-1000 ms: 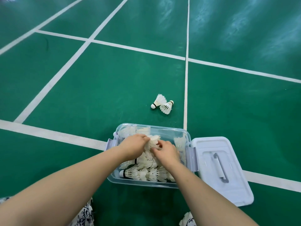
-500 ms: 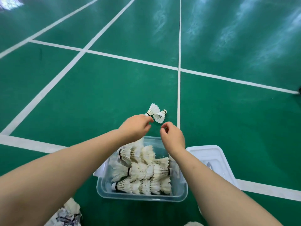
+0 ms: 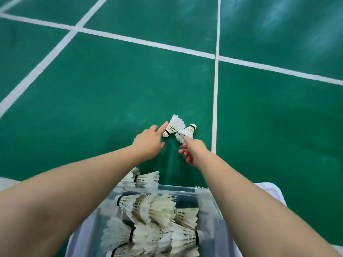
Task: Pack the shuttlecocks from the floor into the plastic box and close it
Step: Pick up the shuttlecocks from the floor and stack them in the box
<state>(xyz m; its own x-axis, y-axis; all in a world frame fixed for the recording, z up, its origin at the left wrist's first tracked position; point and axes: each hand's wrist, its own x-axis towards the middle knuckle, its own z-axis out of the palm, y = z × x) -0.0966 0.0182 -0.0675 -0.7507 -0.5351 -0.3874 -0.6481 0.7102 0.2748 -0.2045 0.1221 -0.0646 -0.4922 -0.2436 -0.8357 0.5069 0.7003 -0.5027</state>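
Two white feather shuttlecocks lie touching on the green floor: the left shuttlecock [image 3: 174, 125] and the right shuttlecock [image 3: 187, 133]. My left hand [image 3: 149, 140] is stretched out with fingers apart, its fingertip at the left one's cork end. My right hand [image 3: 194, 148] points a finger at the feather rim of the right one and holds nothing. Below, between my forearms, the clear plastic box [image 3: 178, 190] stands uncovered, holding several shuttlecocks stacked in rows.
The box's pale lid [image 3: 272, 191] lies on the floor to the right of the box, mostly hidden by my right arm. White court lines [image 3: 215, 101] cross the green floor; one runs just right of the two shuttlecocks.
Both hands have left the box and reached forward over it to the two shuttlecocks on the floor. The camera has leaned forward, so the box now sits at the bottom edge.
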